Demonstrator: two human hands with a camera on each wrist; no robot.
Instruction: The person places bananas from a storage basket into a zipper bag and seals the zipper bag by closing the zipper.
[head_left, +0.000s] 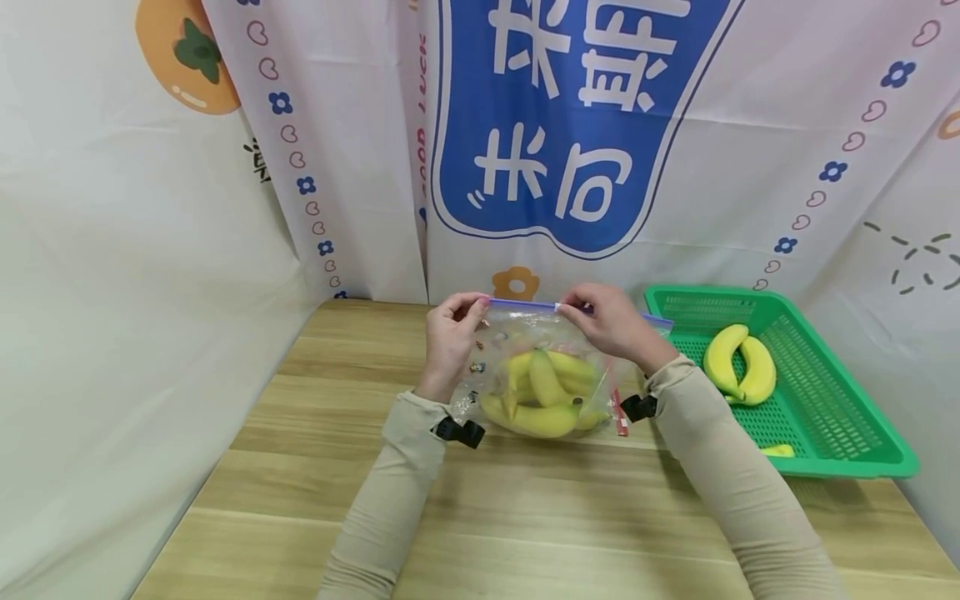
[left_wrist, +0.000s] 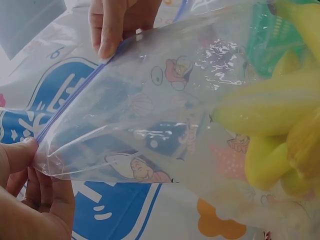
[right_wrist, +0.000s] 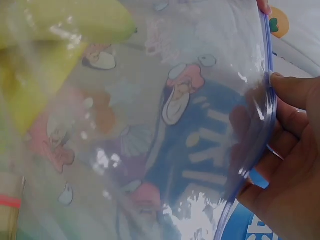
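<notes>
A clear zip bag with cartoon prints and a purple zip edge stands on the table, with several yellow bananas inside it. My left hand pinches the bag's top left corner between thumb and fingers; the left wrist view shows that corner in the hand. Farther along the purple edge, my right hand pinches the zip near a small white slider. In the right wrist view, the thumb of the right hand lies on the zip with the fingers behind it.
To the right stands a green plastic basket holding two bananas and part of another yellow piece near its front wall. A red-edged plastic strip lies beside the bag. The wooden table meets a printed cloth backdrop.
</notes>
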